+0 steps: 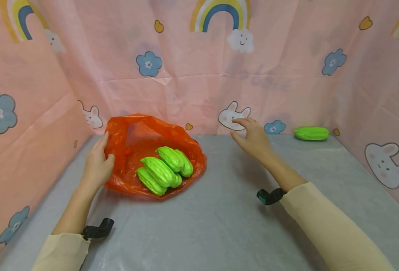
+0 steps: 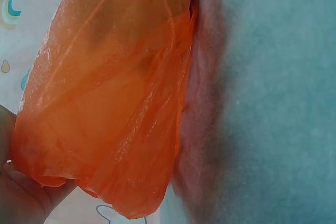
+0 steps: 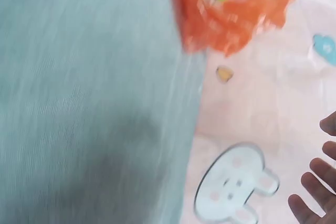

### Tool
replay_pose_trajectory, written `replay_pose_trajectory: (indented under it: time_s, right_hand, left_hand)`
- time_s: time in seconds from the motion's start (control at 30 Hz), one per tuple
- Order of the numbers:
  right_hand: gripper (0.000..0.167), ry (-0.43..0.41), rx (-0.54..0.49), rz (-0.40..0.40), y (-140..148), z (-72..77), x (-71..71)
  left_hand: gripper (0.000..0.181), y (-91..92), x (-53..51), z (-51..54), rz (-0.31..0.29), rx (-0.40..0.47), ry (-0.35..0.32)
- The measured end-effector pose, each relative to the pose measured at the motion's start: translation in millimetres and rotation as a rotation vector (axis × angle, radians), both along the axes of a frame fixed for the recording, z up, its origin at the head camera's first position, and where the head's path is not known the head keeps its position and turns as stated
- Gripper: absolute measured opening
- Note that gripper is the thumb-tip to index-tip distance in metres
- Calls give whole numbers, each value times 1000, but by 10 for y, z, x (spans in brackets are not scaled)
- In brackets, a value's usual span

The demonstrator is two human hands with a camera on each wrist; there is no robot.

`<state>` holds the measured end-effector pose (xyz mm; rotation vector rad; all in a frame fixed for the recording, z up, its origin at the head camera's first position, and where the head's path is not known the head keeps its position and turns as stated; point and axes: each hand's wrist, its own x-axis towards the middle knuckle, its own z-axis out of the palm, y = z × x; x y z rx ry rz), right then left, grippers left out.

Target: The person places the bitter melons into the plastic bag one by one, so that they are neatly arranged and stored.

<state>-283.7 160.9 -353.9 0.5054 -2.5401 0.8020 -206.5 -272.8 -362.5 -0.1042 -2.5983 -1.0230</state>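
An orange-red plastic bag (image 1: 118, 150) stands on the left of the table, its wide mouth facing the head camera. Inside it lie several bright green, ridged bitter melons (image 1: 158, 171), heaped toward its right side. My left hand (image 1: 97, 165) grips the bag's left side between thumb and fingers; in the left wrist view the bag (image 2: 105, 103) hides part of that hand (image 2: 23, 198). Raised over the table right of the bag, my right hand (image 1: 253, 139) holds nothing, and its fingers (image 3: 315, 187) are spread apart.
One more green bitter melon (image 1: 311, 133) lies at the table's far right corner. A grey cloth covers the table (image 1: 199, 226). Pink printed curtains (image 1: 192, 90) rise along the back and both sides. Each wrist wears a black device (image 1: 269, 196).
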Motion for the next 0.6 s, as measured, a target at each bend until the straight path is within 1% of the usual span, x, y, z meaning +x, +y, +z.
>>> replay_pose_trajectory:
  time_s: [0.1, 0.23, 0.37, 0.5, 0.6]
  right_hand:
    - [43, -16, 16, -10, 162, -24, -78]
    - [43, -18, 29, -32, 385, -74, -177]
    - [44, -40, 42, -92, 593, -55, -223]
    - [45, -52, 39, -149, 830, 1, -250]
    - [45, -55, 46, -170, 1012, 31, -277]
  left_hand:
    - [71, 0, 0, 1, 4, -6, -4]
    - [71, 0, -8, 5, 4, -11, -8]
    - [72, -14, -6, -6, 4, -9, -4]
    - [72, -23, -13, -17, 13, -12, -13]
    - [72, -15, -14, -21, 15, -22, -22]
